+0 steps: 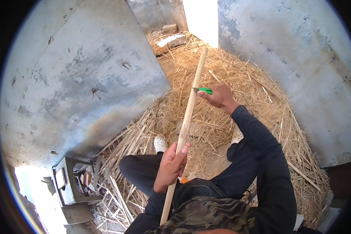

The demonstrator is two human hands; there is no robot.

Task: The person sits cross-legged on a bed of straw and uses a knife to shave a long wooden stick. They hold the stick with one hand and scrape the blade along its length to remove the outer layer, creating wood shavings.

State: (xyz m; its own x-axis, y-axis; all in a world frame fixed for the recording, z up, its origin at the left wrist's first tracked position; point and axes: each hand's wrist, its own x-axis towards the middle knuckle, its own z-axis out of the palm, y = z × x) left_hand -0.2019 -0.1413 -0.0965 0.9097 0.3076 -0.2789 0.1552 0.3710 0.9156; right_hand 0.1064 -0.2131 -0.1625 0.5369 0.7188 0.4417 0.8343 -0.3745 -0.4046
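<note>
A long pale wooden stick (188,117) runs slanting from beside my lap up and away over the straw. My left hand (171,165) is wrapped round its lower part, thumb along the wood. In my right hand (220,96) is a green-handled knife (205,91), held closed in the fingers farther up the stick. Its short dark blade touches the stick's side; most of the handle is hidden in the grip. A small orange thing (184,179) shows just beside my left wrist, too little of it to name.
Straw and shavings (257,97) cover the floor between two worn plaster walls (85,78). Split sticks (134,134) lie at the left. A wooden box frame (71,183) with odds and ends stands at the lower left. Bricks (171,28) lie near the bright opening.
</note>
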